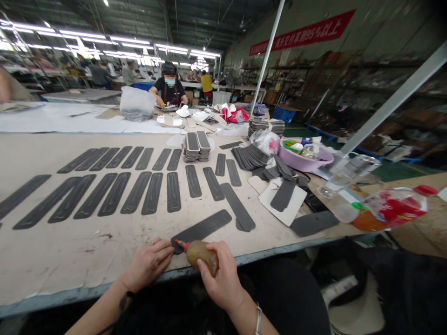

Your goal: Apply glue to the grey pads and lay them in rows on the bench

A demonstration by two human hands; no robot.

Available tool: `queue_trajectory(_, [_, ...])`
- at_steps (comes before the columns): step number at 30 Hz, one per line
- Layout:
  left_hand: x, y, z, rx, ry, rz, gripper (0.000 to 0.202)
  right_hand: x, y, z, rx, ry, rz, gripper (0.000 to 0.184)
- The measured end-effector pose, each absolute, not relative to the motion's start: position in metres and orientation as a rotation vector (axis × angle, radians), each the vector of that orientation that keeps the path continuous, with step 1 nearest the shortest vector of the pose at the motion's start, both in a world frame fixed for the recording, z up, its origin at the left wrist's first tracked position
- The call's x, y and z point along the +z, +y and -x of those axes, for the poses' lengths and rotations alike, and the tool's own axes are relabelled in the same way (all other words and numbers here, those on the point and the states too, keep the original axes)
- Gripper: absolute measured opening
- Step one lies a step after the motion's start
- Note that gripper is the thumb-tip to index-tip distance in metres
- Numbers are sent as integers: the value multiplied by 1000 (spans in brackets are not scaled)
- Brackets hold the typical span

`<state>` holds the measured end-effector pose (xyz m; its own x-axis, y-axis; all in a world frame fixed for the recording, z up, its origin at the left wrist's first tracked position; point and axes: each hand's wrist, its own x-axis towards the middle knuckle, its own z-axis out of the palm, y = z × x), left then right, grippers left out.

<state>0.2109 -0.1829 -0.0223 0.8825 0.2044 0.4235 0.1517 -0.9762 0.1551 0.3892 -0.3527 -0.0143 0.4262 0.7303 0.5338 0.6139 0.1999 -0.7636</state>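
Note:
My right hand point(225, 274) is wrapped round a squeeze bottle point(200, 255) of brownish liquid, tilted with its red nozzle pointing left. The nozzle tip is over the near end of a dark grey rounded strip point(206, 225), close to the table edge; I cannot tell whether it touches. My left hand point(152, 258) has its fingers together, pressing that strip's near-left end against the table. Another dark strip point(237, 207) lies just beyond, partly over a further piece. Two rows of similar strips spread leftward, many with shiny streaks, such as this one point(117, 193).
Stacked pale-edged pieces point(196, 145) stand mid-table. To the right are fanned dark strips point(249, 157), a pink basin point(303, 160), a clear cup point(352, 174) and a red-labelled bottle point(394, 207) lying down. A slanted metal pole point(394, 102) rises at right. A co-worker point(170, 88) sits across the table.

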Motion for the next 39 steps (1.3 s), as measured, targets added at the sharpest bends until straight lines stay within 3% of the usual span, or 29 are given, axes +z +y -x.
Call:
queue_trajectory(20, [-29,-171,-212,841,211,-2930,23,-30,-353,-476,-241,-804,1790,21])
queue_trajectory(29, [-27,-181,-211,749,273,-2924,24,-21,-357,-428,109,-868,1544,23])
queue_trajectory(39, [-30,-181,-211,744,261,-2875,21,-13,-349,-390,202,-1149,1505,23])
